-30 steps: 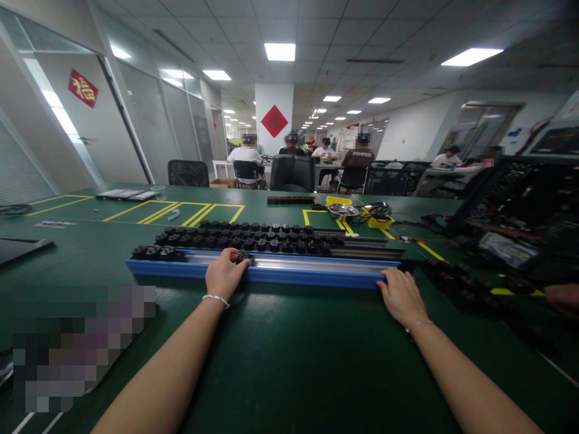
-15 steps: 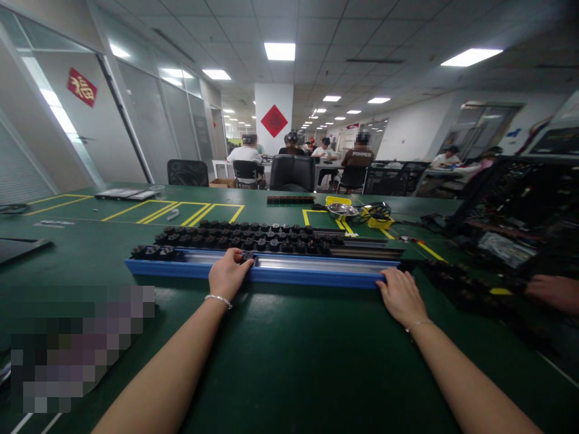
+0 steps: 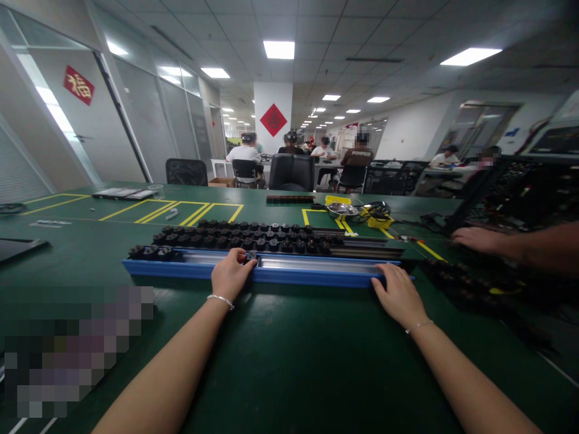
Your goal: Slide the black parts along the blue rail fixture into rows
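Note:
A long blue trough point(image 3: 312, 277) lies crosswise before me, with a shiny metal strip point(image 3: 294, 264) along its inside. Several black round-topped parts point(image 3: 151, 251) sit at its left end. My left hand point(image 3: 230, 274) pinches a single black round-topped part point(image 3: 251, 257) between thumb and fingers, inside the trough near its middle. At the right end, my right hand point(image 3: 398, 293) grips the trough, thumb on the front wall and fingers over the top. Behind the trough, rows of similar black parts point(image 3: 253, 236) stand on dark rails.
A co-worker's hand point(image 3: 477, 239) reaches in from the right, above a dark pile of parts point(image 3: 461, 280). Farther back on the green table point(image 3: 316, 349) are a metal bowl point(image 3: 342, 210), a yellow tray point(image 3: 338, 199) and cables. A flat dark case point(image 3: 22, 247) lies left.
My left hand and the pinched part have moved slightly right along the trough. My right hand has shifted a little left at its end. The co-worker's hand has moved up and left.

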### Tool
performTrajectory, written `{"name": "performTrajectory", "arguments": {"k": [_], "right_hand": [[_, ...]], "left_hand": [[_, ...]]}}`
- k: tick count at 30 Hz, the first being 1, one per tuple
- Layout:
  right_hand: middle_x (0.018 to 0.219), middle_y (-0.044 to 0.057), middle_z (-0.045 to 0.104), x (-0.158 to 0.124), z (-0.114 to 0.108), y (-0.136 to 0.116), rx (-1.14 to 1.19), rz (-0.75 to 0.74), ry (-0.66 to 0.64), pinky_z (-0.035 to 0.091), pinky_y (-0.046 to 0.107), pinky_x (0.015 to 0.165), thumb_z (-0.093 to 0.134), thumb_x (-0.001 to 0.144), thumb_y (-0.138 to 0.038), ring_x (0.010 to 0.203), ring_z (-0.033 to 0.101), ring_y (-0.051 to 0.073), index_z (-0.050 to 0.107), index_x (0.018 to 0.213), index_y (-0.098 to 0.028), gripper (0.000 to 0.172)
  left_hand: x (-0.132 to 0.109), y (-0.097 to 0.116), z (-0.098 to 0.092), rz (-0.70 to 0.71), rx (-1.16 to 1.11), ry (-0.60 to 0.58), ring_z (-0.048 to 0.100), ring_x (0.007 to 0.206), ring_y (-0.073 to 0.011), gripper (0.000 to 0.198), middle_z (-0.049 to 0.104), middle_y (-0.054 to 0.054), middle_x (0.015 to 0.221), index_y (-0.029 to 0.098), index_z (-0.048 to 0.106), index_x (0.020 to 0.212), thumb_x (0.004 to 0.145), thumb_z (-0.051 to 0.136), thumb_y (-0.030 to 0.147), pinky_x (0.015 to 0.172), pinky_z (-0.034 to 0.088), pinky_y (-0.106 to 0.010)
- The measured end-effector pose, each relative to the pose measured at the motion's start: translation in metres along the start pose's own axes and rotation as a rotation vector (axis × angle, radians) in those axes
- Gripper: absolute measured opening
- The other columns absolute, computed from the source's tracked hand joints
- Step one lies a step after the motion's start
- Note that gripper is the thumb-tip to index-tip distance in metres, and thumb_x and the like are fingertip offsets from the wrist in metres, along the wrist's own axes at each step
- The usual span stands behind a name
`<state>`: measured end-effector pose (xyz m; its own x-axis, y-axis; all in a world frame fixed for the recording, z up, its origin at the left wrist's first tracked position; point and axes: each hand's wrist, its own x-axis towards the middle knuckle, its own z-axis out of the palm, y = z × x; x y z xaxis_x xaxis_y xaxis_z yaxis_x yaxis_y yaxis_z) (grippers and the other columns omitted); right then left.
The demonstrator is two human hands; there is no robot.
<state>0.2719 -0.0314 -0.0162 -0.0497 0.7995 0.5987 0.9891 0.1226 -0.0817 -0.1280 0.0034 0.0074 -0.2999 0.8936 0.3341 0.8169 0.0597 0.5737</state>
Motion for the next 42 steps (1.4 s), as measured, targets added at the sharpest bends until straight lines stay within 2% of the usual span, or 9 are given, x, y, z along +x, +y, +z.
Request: {"name": "performTrajectory", "arguments": {"k": [4,11,18,24,33,38,42], "right_hand": [[0.117,0.014,0.057,0.006,-0.002,-0.032,0.073,-0.037,0.007,0.036,0.045,0.101,0.039,0.086,-0.031,0.116,0.047,0.027,0.053,0.116,-0.013,0.038],[0.118,0.013,0.057,0.011,0.009,-0.103,0.250,-0.229,-0.050,0.038,0.047,0.101,0.041,0.084,-0.026,0.117,0.047,0.025,0.052,0.120,-0.015,0.039],[0.121,0.014,0.056,0.021,0.016,-0.154,0.344,-0.275,-0.106,0.034,0.046,0.105,0.042,0.085,-0.025,0.118,0.045,0.025,0.052,0.121,-0.011,0.040],[0.119,0.013,0.057,0.034,0.028,-0.183,0.436,-0.234,-0.105,0.035,0.046,0.103,0.043,0.085,-0.027,0.117,0.045,0.025,0.054,0.121,-0.013,0.040],[0.125,0.012,0.055,0.047,0.039,-0.224,0.462,-0.152,-0.200,0.031,0.037,0.104,0.043,0.085,-0.026,0.118,0.044,0.023,0.051,0.126,-0.008,0.045],[0.126,0.010,0.055,0.054,0.036,-0.236,0.435,-0.049,-0.260,0.032,0.036,0.101,0.047,0.084,-0.029,0.117,0.045,0.022,0.052,0.126,-0.012,0.045],[0.121,0.008,0.058,0.056,0.037,-0.240,0.434,-0.037,-0.274,0.033,0.034,0.099,0.049,0.084,-0.031,0.114,0.046,0.021,0.058,0.117,-0.017,0.037]], "left_hand": [[-0.001,0.003,0.001,0.020,0.004,-0.002,0.064,0.088,-0.0203,0.035,0.070,-0.002,0.092,0.025,0.057,0.101,0.074,0.062,0.047,0.071,0.045,-0.029],[-0.002,0.007,0.003,0.016,-0.007,-0.015,0.065,0.090,-0.0200,0.037,0.071,-0.002,0.094,0.025,0.057,0.106,0.075,0.062,0.045,0.074,0.046,-0.029],[-0.002,0.009,0.006,0.032,0.004,-0.016,0.065,0.089,-0.0210,0.037,0.071,-0.001,0.093,0.026,0.057,0.105,0.075,0.061,0.047,0.072,0.046,-0.030],[-0.003,0.009,0.008,0.053,-0.004,-0.011,0.065,0.087,-0.0201,0.037,0.071,-0.001,0.091,0.026,0.057,0.104,0.074,0.061,0.047,0.071,0.045,-0.029],[-0.005,0.012,0.013,0.102,-0.018,-0.013,0.065,0.088,-0.0187,0.033,0.071,0.000,0.093,0.026,0.058,0.102,0.076,0.060,0.046,0.075,0.045,-0.028],[-0.006,0.013,0.014,0.107,-0.014,-0.017,0.065,0.090,-0.0180,0.032,0.071,0.000,0.095,0.026,0.058,0.102,0.076,0.061,0.045,0.075,0.046,-0.028],[-0.007,0.015,0.013,0.116,-0.041,-0.030,0.065,0.091,-0.0179,0.029,0.071,0.000,0.095,0.025,0.058,0.101,0.077,0.061,0.042,0.075,0.047,-0.028]]}}
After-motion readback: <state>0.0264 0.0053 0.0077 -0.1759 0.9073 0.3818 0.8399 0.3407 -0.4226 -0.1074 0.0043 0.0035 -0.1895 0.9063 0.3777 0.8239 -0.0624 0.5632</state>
